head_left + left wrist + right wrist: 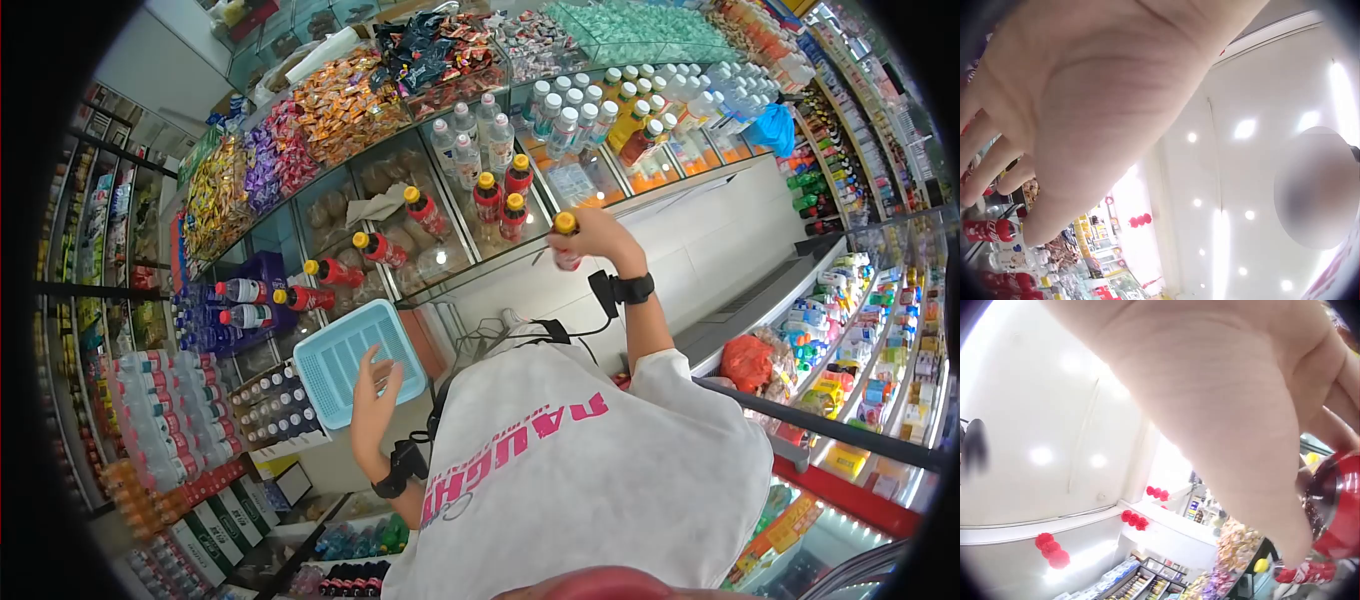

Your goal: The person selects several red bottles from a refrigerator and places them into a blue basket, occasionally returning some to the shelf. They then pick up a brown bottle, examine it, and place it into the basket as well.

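In the head view my right hand (608,242) grips a small cola bottle (567,259) with a yellow cap and red label, just off the counter's front edge. The right wrist view shows the thumb against the side of that dark, red-labelled bottle (1342,503). My left hand (374,402), fingers spread and holding nothing, overlaps the near side of a light blue plastic basket (318,362). More yellow-capped cola bottles (487,203) are grouped on the glass counter (463,268). Others, such as this cola bottle (379,249), form a line towards the basket.
Clear bottles (467,160) and white-capped bottles (563,130) stand behind the cola. Candy piles (345,105) run along the counter's back. Left of the basket are a purple crate (262,268) and wrapped bottle packs (165,415). Stocked shelves (850,350) line the right side.
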Demonstrator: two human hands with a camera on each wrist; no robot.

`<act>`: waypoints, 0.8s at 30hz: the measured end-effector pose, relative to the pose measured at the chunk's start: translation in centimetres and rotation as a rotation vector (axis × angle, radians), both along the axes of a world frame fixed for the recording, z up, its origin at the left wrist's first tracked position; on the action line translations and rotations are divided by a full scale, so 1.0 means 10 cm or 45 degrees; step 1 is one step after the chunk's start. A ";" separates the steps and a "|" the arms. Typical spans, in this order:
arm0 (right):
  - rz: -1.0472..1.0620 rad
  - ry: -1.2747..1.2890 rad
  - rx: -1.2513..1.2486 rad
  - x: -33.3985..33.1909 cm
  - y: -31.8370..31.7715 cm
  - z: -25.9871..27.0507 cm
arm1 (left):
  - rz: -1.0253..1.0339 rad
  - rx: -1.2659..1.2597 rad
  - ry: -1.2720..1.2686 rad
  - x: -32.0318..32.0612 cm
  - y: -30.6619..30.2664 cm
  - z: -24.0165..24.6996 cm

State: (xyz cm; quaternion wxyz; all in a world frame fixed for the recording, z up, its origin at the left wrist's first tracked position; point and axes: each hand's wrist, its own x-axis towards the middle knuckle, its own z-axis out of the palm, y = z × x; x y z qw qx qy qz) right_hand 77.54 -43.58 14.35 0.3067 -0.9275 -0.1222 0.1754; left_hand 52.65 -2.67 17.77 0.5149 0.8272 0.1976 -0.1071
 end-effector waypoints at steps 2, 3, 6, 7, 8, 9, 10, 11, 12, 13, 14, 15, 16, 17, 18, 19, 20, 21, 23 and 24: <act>-0.144 -0.026 -0.028 0.29 -0.21 -0.29 | 0.040 -0.007 0.040 0.08 -0.15 0.07; -0.248 -0.025 0.046 0.44 -0.30 -0.45 | 0.063 -0.010 0.058 0.13 -0.21 0.11; -0.482 -0.145 0.356 0.82 -0.42 -0.85 | 0.073 -0.039 0.140 0.20 -0.37 0.01; -0.498 -0.138 0.360 0.93 -0.45 -0.97 | 0.101 -0.063 0.160 0.22 -0.45 0.04; -0.513 -0.135 0.364 1.07 -0.47 -1.08 | 0.129 -0.088 0.176 0.26 -0.55 0.08; -0.527 -0.137 0.369 1.21 -0.49 -1.14 | 0.158 -0.112 0.186 0.31 -0.62 0.10; -0.531 -0.124 0.393 1.33 -0.52 -1.20 | 0.173 -0.129 0.188 0.33 -0.66 0.08; -0.538 -0.118 0.409 1.42 -0.54 -1.26 | 0.189 -0.144 0.191 0.32 -0.70 0.07; -0.546 -0.113 0.425 1.51 -0.56 -1.32 | 0.206 -0.159 0.192 0.32 -0.72 0.06; -0.553 -0.108 0.439 1.57 -0.57 -1.39 | 0.221 -0.162 0.219 0.32 -0.75 0.07; -0.545 -0.106 0.417 1.59 -0.60 -1.45 | 0.235 -0.166 0.245 0.31 -0.77 0.08; -0.537 -0.111 0.395 1.63 -0.61 -1.49 | 0.247 -0.171 0.266 0.33 -0.79 0.08; -0.529 -0.119 0.373 1.66 -0.63 -1.53 | 0.263 -0.177 0.271 0.32 -0.81 0.08; -0.522 -0.129 0.352 1.70 -0.64 -1.56 | 0.279 -0.182 0.274 0.30 -0.82 0.08; -0.482 -0.002 0.357 1.73 -0.65 -1.43 | 0.295 -0.191 0.276 0.31 -0.84 0.07; -0.486 -0.028 0.365 1.74 -0.65 -1.42 | 0.306 -0.173 0.296 0.33 -0.87 0.08; -0.491 -0.052 0.374 1.74 -0.65 -1.43 | 0.315 -0.154 0.319 0.34 -0.90 0.11; -0.498 -0.075 0.381 1.75 -0.67 -1.44 | 0.322 -0.136 0.343 0.36 -0.93 0.12; -0.503 -0.081 0.402 1.74 -0.70 -1.48 | 0.299 -0.152 0.355 0.35 -0.92 0.07; -0.521 -0.015 0.454 1.73 -0.75 -1.48 | 0.287 -0.159 0.363 0.33 -0.93 0.05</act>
